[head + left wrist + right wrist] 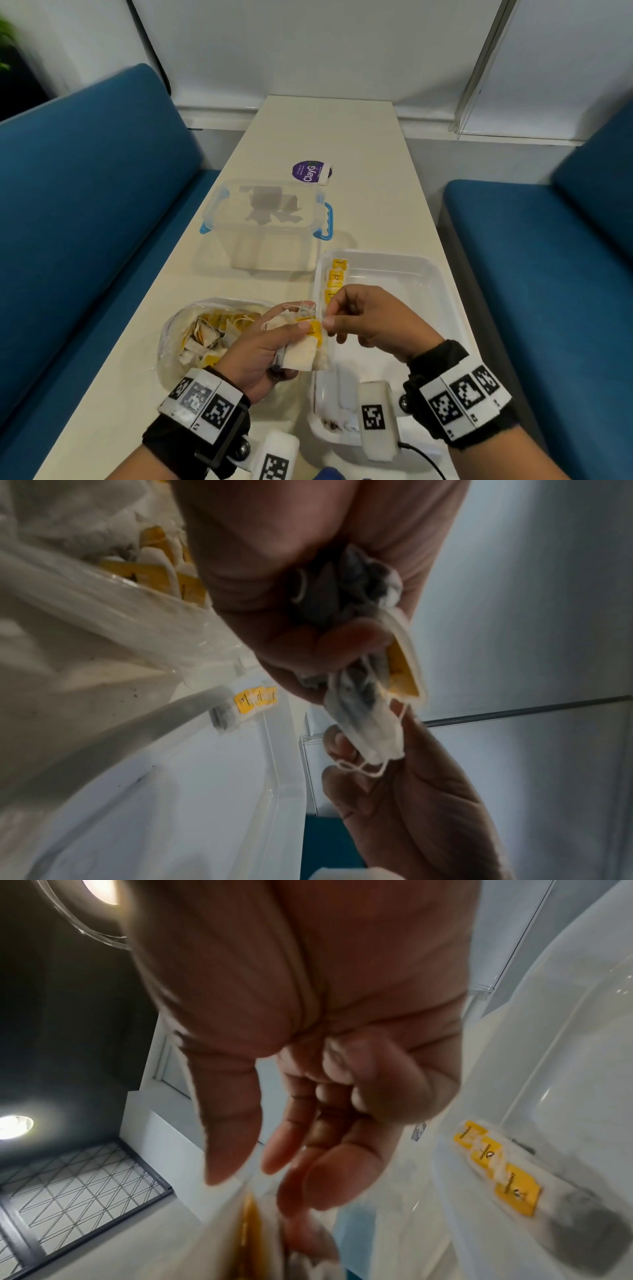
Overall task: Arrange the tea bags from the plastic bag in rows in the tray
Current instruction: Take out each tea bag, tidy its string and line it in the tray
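Note:
My left hand grips a small bunch of white tea bags with yellow tags, held up between the plastic bag and the white tray. My right hand meets the bunch from the right, its thumb and forefinger pinching the top of one tea bag by its strings. In the left wrist view the bunch hangs from my left hand onto the right hand. A short row of tea bags lies along the tray's left wall, also showing as tea bags in the right wrist view. The plastic bag holds several more.
A clear lidded box with blue clips stands beyond the bag. A purple round sticker lies further back on the cream table. Blue benches flank both long sides.

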`<state>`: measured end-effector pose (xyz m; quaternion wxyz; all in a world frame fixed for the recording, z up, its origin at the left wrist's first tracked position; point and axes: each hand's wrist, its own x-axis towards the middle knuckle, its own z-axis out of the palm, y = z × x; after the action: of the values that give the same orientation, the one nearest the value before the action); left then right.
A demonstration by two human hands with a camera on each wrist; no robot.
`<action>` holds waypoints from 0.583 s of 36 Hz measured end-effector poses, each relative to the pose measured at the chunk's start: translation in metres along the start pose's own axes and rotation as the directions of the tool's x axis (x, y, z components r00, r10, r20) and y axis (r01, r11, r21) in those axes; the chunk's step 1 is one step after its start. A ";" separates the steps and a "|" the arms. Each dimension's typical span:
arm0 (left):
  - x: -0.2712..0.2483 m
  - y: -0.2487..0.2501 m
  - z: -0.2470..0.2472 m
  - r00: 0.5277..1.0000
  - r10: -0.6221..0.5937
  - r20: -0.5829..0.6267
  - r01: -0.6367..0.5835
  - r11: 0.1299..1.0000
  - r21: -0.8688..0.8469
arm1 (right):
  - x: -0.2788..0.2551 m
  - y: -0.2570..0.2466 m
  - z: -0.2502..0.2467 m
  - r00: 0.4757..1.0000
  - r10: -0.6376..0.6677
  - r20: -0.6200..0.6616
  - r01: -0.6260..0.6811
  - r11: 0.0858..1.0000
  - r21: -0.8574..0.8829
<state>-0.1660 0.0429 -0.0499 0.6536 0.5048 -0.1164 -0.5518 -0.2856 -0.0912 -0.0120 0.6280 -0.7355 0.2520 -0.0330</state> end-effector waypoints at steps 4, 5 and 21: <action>-0.001 0.000 0.005 0.999 0.031 -0.037 -0.031 0.999 0.007 | -0.002 -0.003 0.003 1.000 0.026 -0.017 -0.026 1.000 0.011; -0.001 -0.001 0.006 0.998 0.041 -0.048 -0.040 0.999 0.008 | -0.002 -0.003 0.004 1.000 0.016 -0.017 -0.015 1.000 0.015; 0.005 -0.004 0.001 0.984 0.090 -0.154 -0.111 0.985 -0.134 | 0.002 0.010 0.002 0.978 -0.111 -0.178 0.152 0.959 0.238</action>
<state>-0.1676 0.0383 -0.0549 0.7217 0.4898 -0.0534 -0.4862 -0.2863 -0.0914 -0.0221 0.6896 -0.6602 0.2468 -0.1663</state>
